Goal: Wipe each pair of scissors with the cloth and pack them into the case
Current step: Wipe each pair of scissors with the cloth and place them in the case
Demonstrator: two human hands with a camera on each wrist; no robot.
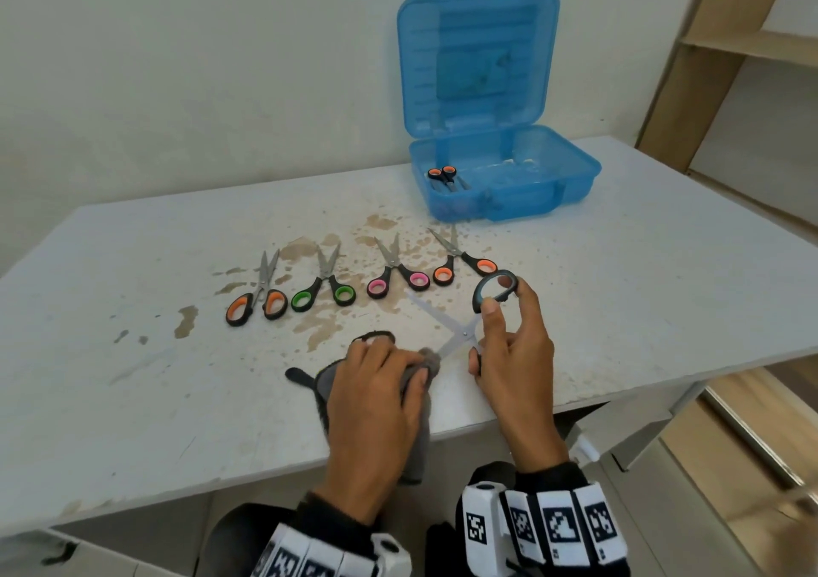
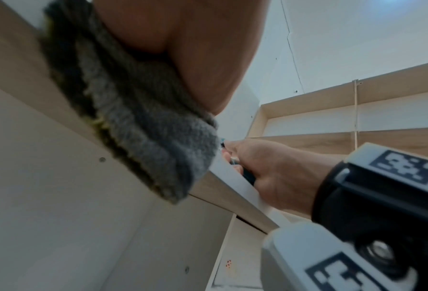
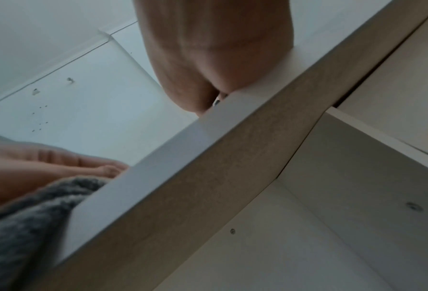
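Note:
My right hand holds a pair of black-handled scissors by the handles, blades spread apart. My left hand grips a grey cloth and wraps it round the tip of one blade near the table's front edge. The cloth fills the left wrist view under my palm, and a corner of the cloth shows in the right wrist view. On the table lie several more scissors: orange, green, pink and orange. The open blue case holds one orange-handled pair.
The white table is stained brown around the scissors row. The case stands at the back right with its lid up against the wall. Wooden shelving rises at the right. The table's front edge runs just under both hands.

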